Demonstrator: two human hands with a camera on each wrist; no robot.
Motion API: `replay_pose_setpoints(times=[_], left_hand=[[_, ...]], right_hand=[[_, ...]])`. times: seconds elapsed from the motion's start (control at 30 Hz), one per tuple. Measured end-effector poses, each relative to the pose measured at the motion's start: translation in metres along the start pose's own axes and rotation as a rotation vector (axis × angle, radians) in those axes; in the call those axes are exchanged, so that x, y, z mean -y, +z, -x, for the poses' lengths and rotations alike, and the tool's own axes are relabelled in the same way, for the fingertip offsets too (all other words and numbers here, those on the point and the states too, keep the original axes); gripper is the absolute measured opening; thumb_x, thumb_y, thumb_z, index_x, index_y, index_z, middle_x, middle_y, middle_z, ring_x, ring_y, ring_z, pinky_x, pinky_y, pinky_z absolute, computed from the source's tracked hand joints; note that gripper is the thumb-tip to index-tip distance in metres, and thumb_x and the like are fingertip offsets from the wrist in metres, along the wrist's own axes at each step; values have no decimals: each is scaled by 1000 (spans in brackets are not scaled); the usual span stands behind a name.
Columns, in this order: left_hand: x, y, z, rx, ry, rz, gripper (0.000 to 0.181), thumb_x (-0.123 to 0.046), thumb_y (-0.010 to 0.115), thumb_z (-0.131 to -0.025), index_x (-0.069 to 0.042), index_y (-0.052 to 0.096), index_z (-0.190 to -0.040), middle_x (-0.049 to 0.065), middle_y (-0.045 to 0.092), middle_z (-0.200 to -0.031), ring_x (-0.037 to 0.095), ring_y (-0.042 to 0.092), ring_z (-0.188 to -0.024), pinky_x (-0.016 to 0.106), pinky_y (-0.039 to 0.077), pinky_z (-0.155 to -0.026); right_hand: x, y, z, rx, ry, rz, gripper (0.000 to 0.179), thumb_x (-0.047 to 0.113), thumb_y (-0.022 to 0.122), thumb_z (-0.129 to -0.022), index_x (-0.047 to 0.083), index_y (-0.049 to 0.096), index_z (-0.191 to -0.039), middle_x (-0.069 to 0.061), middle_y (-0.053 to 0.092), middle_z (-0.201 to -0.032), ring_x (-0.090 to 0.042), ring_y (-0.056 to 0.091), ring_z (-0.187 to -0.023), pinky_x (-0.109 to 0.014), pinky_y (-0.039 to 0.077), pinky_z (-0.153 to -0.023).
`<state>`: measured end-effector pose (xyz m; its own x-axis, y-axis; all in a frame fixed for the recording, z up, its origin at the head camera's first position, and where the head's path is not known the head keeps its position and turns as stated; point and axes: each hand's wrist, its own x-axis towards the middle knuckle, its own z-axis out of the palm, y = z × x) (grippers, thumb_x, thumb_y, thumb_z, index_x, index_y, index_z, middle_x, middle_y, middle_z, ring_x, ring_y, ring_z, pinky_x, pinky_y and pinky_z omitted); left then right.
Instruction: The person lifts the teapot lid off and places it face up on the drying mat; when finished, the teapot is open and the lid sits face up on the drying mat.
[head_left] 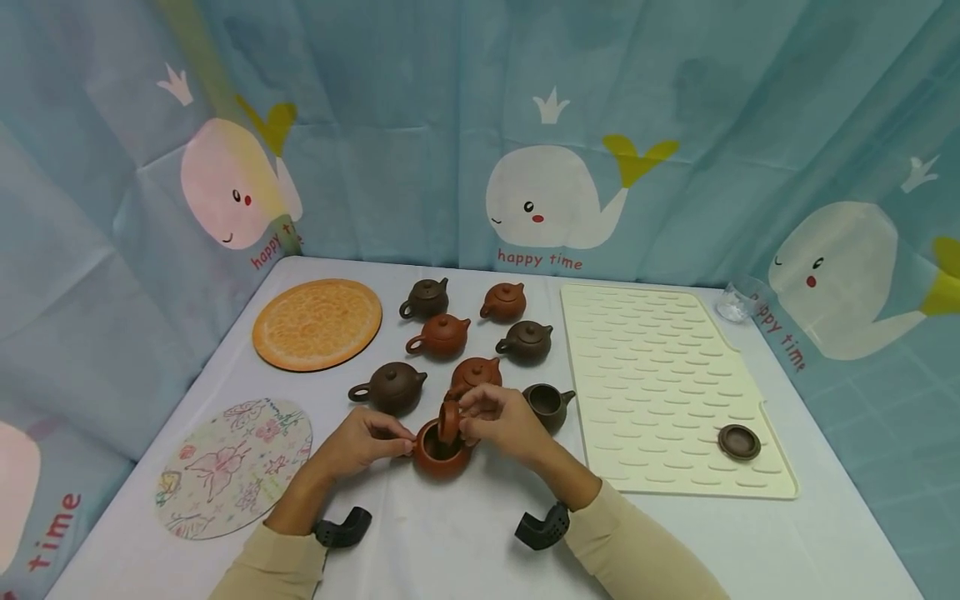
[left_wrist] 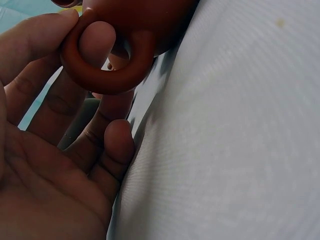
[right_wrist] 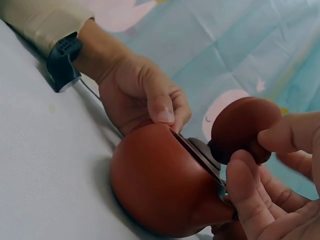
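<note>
A reddish-brown clay teapot (head_left: pixel 441 463) stands on the white table with its round mouth uncovered. My left hand (head_left: pixel 367 442) pinches its loop handle (left_wrist: pixel 107 82) between thumb and fingers, one fingertip through the ring. With my right hand (head_left: pixel 501 421) I hold the matching lid (right_wrist: pixel 245 122) by its knob, tipped on edge above the teapot's opening. Close behind my right hand is another red teapot (head_left: pixel 476 372) with its lid on. A dark lidless teapot (head_left: pixel 548 406) stands to the right of that hand.
Several lidded teapots, such as a dark one (head_left: pixel 392 388), stand behind. A cream ribbed mat (head_left: pixel 637 375) at right bears a dark lid (head_left: pixel 738 442). A clear cup (head_left: pixel 735 304) is at the back right corner. Left lie an orange round mat (head_left: pixel 317 325) and a floral round mat (head_left: pixel 236 467).
</note>
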<state>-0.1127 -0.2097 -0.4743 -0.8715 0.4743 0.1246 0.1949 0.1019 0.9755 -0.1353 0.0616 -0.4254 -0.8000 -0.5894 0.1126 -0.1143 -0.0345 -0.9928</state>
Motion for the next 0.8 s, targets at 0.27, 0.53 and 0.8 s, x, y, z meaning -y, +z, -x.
replay_pose_setpoints(times=[0.27, 0.53, 0.8], left_hand=[[-1, 0, 0, -2, 15, -21, 9, 3, 69, -86, 7, 73, -92, 13, 71, -87, 15, 66, -77, 28, 53, -67], [1, 0, 0, -3, -10, -17, 10, 1, 71, -85, 6, 73, -93, 14, 71, -88, 16, 66, -79, 29, 53, -69], [0, 0, 1, -3, -14, -10, 11, 1, 71, -85, 7, 73, -94, 15, 71, -89, 15, 66, -79, 28, 53, -68]], right_hand=[[-19, -4, -2, -20, 10, -65, 45, -9, 54, -90, 3, 57, -133, -22, 59, -82, -26, 63, -65, -41, 55, -63], [-17, -4, -1, 7, 86, -233, 37, -5, 43, -92, -6, 51, -129, -17, 56, -90, -24, 61, -66, -37, 54, -63], [-19, -3, -1, -15, 114, -329, 34, 13, 62, -93, -6, 48, -118, -14, 57, -90, -23, 60, -61, -36, 54, -60]])
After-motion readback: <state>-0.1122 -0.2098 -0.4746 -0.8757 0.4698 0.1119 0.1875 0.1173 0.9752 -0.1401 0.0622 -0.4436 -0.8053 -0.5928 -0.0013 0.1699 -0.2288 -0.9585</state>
